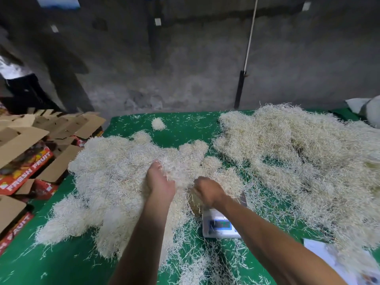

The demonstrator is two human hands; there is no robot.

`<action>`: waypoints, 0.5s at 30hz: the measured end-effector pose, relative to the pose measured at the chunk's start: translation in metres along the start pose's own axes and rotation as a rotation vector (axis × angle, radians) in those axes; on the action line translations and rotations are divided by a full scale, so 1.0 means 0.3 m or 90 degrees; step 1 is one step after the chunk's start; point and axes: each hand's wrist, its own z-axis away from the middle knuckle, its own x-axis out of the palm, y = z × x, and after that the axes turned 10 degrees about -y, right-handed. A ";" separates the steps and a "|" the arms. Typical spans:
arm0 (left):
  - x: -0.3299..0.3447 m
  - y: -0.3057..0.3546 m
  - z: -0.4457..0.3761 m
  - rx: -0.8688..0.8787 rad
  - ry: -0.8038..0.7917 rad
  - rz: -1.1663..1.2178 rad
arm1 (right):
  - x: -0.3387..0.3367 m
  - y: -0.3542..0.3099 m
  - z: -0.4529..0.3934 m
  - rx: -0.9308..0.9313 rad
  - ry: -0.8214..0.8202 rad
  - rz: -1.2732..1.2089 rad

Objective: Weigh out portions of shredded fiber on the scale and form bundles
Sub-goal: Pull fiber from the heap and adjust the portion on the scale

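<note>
Pale, straw-coloured shredded fiber lies in heaps across a green tabletop (67, 262) in the head view, one broad heap of fiber (111, 173) on the left and a bigger, looser pile (287, 145) spreading over the right side, with stray strands scattered between them. The left hand (160, 182) reaches into the left heap, its fingers curled round a tuft of fiber (174, 169) that bristles up past the thumb. The right hand (207, 191) is just beside it, fingers bent down and closed on a wad of fiber (195, 202) sitting at the far end of the scale (220, 225); how much of that wad rests on the platform is hidden by the wrist. The scale is a small white unit near the middle of the tabletop, its lit display facing the person (the digits are too blurred to read). A small separate clump (158, 124) sits far back on the green surface, well apart from both heaps. To the left of the tabletop, brown cardboard boxes (26, 153) printed "FRESH FRUIT" stand open in rows. A white sheet (314, 248) lies at the near right edge, partly under strands. Behind everything is a rough grey wall (195, 68), with a white cord (249, 38) hanging down it.
</note>
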 end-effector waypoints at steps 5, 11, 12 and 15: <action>-0.087 -0.049 -0.031 0.129 -0.112 -0.707 | -0.124 0.029 -0.024 -0.016 0.160 -0.046; -0.050 -0.141 -0.047 0.016 -0.151 -0.668 | -0.237 0.074 -0.051 -0.002 0.153 0.015; -0.053 -0.132 -0.056 -0.037 -0.110 -0.519 | -0.238 0.103 -0.052 0.039 0.168 -0.072; -0.108 -0.108 -0.086 -0.193 -0.032 -0.109 | -0.223 0.177 -0.038 0.131 0.196 -0.427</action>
